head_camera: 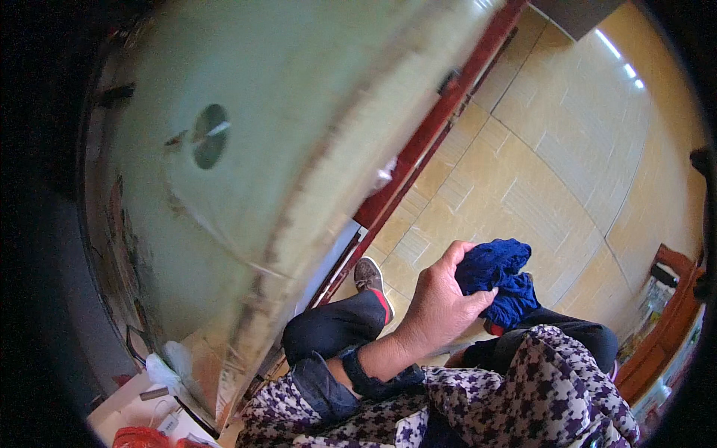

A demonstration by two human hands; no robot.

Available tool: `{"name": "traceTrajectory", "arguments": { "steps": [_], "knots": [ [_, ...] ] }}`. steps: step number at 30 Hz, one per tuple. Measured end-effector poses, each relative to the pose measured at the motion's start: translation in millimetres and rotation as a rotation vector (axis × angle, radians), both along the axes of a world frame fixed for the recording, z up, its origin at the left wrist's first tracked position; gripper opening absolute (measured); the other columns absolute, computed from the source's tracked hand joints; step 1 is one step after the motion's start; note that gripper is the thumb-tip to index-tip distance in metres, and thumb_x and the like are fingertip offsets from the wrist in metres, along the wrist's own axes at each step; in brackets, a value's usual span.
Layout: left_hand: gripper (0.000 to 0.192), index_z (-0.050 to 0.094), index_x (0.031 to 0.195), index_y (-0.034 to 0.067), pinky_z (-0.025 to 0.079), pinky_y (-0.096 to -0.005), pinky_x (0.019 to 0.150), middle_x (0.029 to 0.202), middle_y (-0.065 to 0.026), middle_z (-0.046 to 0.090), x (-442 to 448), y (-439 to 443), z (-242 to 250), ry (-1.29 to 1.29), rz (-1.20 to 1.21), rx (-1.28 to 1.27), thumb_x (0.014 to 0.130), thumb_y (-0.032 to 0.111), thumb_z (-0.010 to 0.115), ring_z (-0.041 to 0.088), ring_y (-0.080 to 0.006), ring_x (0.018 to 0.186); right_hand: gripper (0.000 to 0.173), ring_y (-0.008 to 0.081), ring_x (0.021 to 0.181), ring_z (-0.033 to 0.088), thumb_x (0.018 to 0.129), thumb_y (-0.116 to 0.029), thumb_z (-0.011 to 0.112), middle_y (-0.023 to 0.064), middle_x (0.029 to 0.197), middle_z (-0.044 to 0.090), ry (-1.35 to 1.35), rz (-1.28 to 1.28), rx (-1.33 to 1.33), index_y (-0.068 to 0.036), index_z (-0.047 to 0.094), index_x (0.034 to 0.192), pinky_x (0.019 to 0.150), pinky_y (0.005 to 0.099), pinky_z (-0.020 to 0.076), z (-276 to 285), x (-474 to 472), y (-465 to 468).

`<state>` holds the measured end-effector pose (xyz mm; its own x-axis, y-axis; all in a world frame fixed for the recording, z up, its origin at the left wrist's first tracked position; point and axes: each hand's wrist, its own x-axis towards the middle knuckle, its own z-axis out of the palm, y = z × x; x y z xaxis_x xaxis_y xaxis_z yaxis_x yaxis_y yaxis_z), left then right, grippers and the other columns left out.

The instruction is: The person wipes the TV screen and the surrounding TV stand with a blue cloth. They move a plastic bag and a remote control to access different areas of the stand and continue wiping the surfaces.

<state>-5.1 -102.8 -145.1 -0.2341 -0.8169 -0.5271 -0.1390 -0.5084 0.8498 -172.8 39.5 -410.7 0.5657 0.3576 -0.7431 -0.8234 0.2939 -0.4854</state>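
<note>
Between the thumb and fingers of my left hand (434, 305) is a bunched dark blue cloth (498, 280). The hand reaches across from the left above my lap, its back facing up, and a dark band circles the wrist. Crumpled folds hang from the grip toward my right knee. My right hand is out of sight; only its patterned sleeve (560, 364) shows, ending close to the cloth's lower edge. Whether that hand touches the cloth from behind or underneath cannot be seen.
A table with a pale green, glossy top (269, 112) fills the left, its dark red edge (403, 173) running diagonally. Tan floor tiles (538, 196) lie ahead. My shoe (368, 274) is beside the table. Brown wooden furniture (661, 330) stands at right; a red item (143, 437) sits lower left.
</note>
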Motion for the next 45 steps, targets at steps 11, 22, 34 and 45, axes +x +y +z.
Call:
{"name": "traceTrajectory", "arguments": {
  "steps": [11, 22, 34, 45],
  "knots": [
    [0.046, 0.055, 0.116, -0.003, 0.052, -0.0343, 0.09, 0.102, -0.0207, 0.07, -78.8, -57.8, 2.5, -0.098, 0.033, -0.039, 0.075, 0.006, 0.074, 0.07, -0.0265, 0.096, 0.053, 0.0203, 0.106, 0.058, 0.088, -0.039, 0.065, 0.0047, 0.121, 0.065, -0.001, -0.022, -0.04, -0.016, 0.056, 0.135, 0.081, 0.0369, 0.0521, 20.1, -55.7, -57.2],
    [0.046, 0.056, 0.115, -0.005, 0.052, -0.0331, 0.088, 0.1, -0.0176, 0.07, -106.4, -76.0, 32.5, -0.207, -0.079, -0.128, 0.075, 0.007, 0.076, 0.069, -0.0202, 0.094, 0.052, 0.0202, 0.105, 0.059, 0.089, -0.038, 0.064, 0.0052, 0.119, 0.066, 0.009, 0.001, -0.111, -0.015, 0.057, 0.135, 0.081, 0.0373, 0.0522, 40.0, -97.3, -103.7],
    [0.055, 0.055, 0.118, -0.007, 0.052, -0.0358, 0.089, 0.103, -0.0219, 0.068, -173.6, -191.3, 30.1, -0.294, -0.041, -0.005, 0.073, 0.015, 0.078, 0.068, -0.027, 0.096, 0.05, 0.02, 0.104, 0.06, 0.089, -0.037, 0.063, 0.0058, 0.117, 0.066, -0.008, 0.02, -0.163, -0.014, 0.057, 0.134, 0.081, 0.0378, 0.0524, 47.0, -170.3, -216.9],
    [0.046, 0.054, 0.117, -0.006, 0.049, -0.0318, 0.094, 0.107, -0.017, 0.068, -287.7, -275.3, 2.2, -0.121, -0.002, 0.236, 0.077, 0.003, 0.074, 0.065, -0.0182, 0.1, 0.049, 0.0198, 0.103, 0.06, 0.09, -0.036, 0.063, 0.0063, 0.116, 0.067, -0.121, 0.022, -0.037, -0.013, 0.058, 0.133, 0.08, 0.0382, 0.0526, -11.5, -271.8, -285.0]
  ]
}}
